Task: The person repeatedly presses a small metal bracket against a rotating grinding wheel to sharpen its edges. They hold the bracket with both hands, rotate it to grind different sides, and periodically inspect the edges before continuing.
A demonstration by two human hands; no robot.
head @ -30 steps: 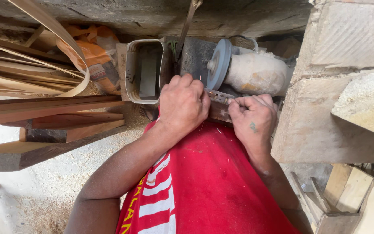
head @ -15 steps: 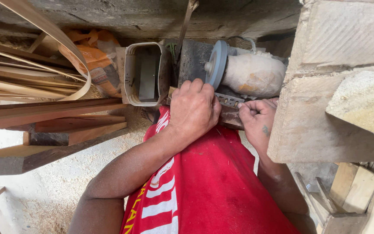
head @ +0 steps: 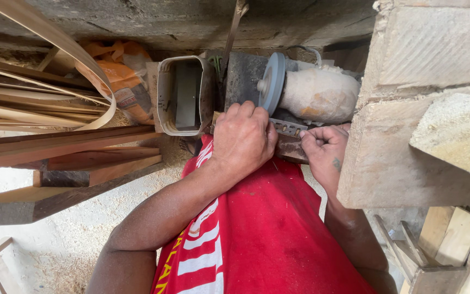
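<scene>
Metal blade [head: 286, 139] is lying just below grinding wheel [head: 272, 81], w/ left hand [head: 243, 139] fingers clenching over one end & right hand [head: 325, 149] fingers pinching the other; sawdust-coated motor [head: 319, 95] beside.

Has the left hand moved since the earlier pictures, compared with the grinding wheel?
Yes. The left hand moved up and right, closer to the grinding wheel.
</scene>
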